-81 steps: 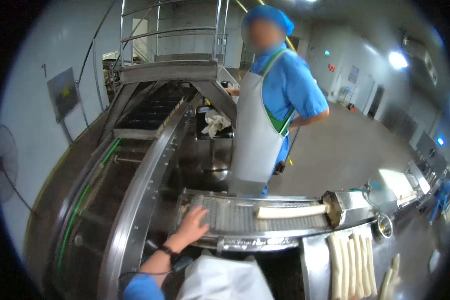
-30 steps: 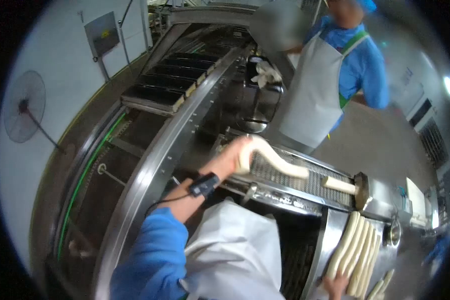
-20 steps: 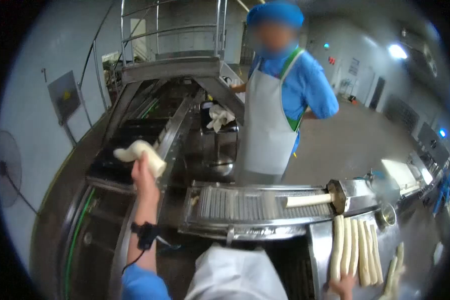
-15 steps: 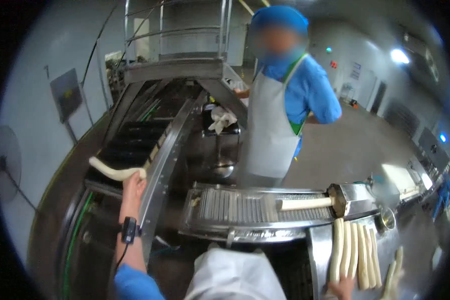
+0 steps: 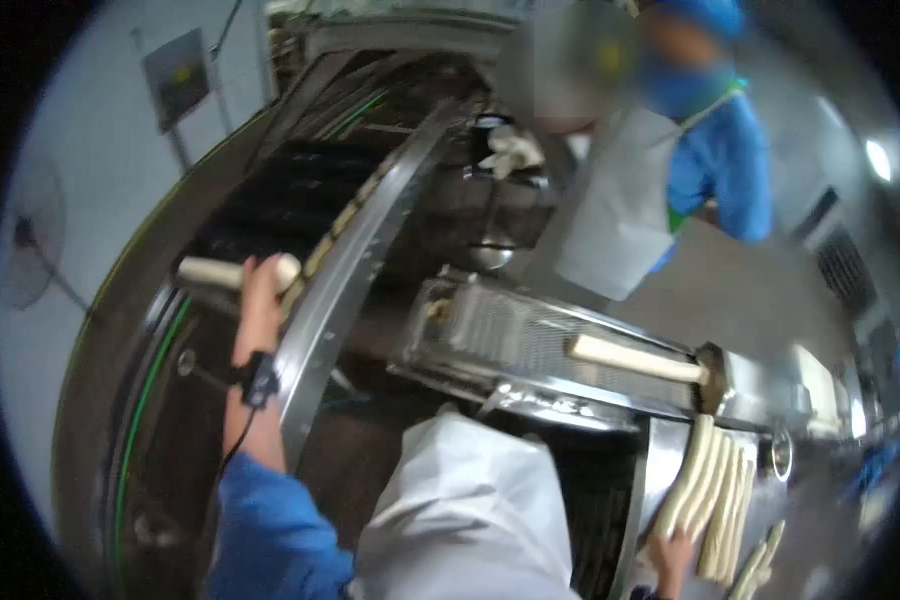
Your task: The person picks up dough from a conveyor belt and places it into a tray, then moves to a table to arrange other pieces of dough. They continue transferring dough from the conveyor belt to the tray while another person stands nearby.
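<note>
My left hand point(image 5: 262, 283) is closed over a pale dough log point(image 5: 210, 272) at the dark trays point(image 5: 280, 200) of the left conveyor. The log lies roughly level, and both its ends stick out past my fingers. On the steel table at lower right, my right hand point(image 5: 670, 548) has its fingers curled over the lower end of the leftmost dough log point(image 5: 688, 480) in a row of several. Its fingertips are partly blurred. A wristband device with a cable point(image 5: 258, 380) sits on my left wrist.
Another dough log point(image 5: 635, 358) lies on the mesh conveyor point(image 5: 490, 330), leading from a steel machine outlet point(image 5: 715, 375). A co-worker in a white apron point(image 5: 620, 210) stands beyond it. The left conveyor's metal rail point(image 5: 365, 250) runs beside my left arm. More dough pieces point(image 5: 760, 560) lie at lower right.
My view has tilted down and turned. The dough log in my left hand, curved and overhanging before, now lies straighter and lower at the trays. My right hand has moved up onto the leftmost log.
</note>
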Motion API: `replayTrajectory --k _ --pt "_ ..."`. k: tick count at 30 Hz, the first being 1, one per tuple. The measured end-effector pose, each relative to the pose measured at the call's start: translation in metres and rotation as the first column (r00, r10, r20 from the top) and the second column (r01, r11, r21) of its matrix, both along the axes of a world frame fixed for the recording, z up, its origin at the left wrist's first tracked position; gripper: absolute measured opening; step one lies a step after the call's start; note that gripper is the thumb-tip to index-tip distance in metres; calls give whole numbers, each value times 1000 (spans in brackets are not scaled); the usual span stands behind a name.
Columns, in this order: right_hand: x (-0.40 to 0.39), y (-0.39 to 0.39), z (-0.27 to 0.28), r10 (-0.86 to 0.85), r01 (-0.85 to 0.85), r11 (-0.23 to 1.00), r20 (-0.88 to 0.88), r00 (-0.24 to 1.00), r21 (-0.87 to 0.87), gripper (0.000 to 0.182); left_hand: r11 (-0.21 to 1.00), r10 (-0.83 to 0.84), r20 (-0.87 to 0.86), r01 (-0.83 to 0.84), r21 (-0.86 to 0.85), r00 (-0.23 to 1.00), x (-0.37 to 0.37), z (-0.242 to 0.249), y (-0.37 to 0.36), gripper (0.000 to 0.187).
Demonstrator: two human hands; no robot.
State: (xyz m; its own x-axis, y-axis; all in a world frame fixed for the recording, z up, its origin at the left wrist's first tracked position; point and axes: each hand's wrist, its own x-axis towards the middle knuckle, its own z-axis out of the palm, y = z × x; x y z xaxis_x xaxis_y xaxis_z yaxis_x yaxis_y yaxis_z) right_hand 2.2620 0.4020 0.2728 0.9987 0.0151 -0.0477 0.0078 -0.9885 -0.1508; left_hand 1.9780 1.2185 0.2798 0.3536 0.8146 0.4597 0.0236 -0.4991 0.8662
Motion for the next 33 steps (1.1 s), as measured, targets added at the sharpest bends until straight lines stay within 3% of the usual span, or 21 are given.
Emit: replayTrajectory --k 1,2,3,4,5,7,9,10,12,13,14,15,17,19,21,23,25,29,30,31,33 --pt "-3 21 14 -60 85 976 -128 990 202 66 984 95 -184 -64 167 978 3 7 0 57" --pt "-3 44 27 -79 176 903 -251 965 392 59 972 86 333 -5 -237 939 11 -2 2 39" --pt "-1 66 41 -48 260 791 -367 929 554 52 719 306 409 72 -691 860 16 15 15 26" --pt "0 86 51 42 197 704 -317 947 682 51 662 354 410 85 -745 841 10 12 19 18" --pt "3 105 62 130 131 603 -259 957 787 49 635 403 421 84 -768 813 4 5 24 13" --pt "16 150 100 148 171 546 -296 944 820 51 643 458 451 64 -763 766 -21 -19 45 11" --pt "20 203 156 142 229 514 -345 928 826 61 823 302 482 31 -568 822 -45 -20 36 12" --pt "29 221 174 219 154 484 -290 932 861 61 892 288 621 32 -452 729 -54 -34 39 8" --pt "46 260 214 443 -48 391 -142 885 919 62 853 329 180 -210 -479 927 -53 39 -37 28" --pt "50 280 233 542 -128 333 -78 836 934 62 818 328 246 -144 -557 912 -57 12 -19 51" --pt "52 302 253 638 -201 268 -18 769 942 63 729 569 58 -471 -496 820 -43 8 -27 68" --pt "55 325 272 735 -264 194 38 677 945 63 695 607 -306 -677 -243 733 -44 8 -33 76" --pt "59 379 304 905 -368 37 125 406 929 64 761 602 -376 -649 3 705 -43 15 -59 74" --pt "73 443 324 988 -377 -86 128 88 922 65 733 597 -513 -680 37 616 -42 36 -79 70" --pt "-18 494 336 951 -146 -292 303 55 945 59 738 591 -512 -674 31 624 -53 37 -89 66" --pt "-14 546 315 926 -204 -372 376 -16 906 54 749 564 -475 -661 -51 676 -61 39 -96 67" --pt "-12 579 287 911 -326 -381 412 29 865 51 744 557 -486 -664 -68 674 -69 37 -101 69" --pt "22 603 180 980 -619 -26 141 138 785 55 774 499 -442 -612 -158 745 -87 39 -112 72" --pt "38 600 144 981 -837 80 106 163 541 59 797 472 -429 -581 -167 770 -91 34 -113 74" --pt "58 593 101 934 -836 353 -105 341 420 62 795 454 -480 -585 -162 751 -87 45 -123 77" --pt "108 573 0 898 -907 419 -125 421 -45 63 787 446 -516 -595 -164 731 -88 52 -128 79"
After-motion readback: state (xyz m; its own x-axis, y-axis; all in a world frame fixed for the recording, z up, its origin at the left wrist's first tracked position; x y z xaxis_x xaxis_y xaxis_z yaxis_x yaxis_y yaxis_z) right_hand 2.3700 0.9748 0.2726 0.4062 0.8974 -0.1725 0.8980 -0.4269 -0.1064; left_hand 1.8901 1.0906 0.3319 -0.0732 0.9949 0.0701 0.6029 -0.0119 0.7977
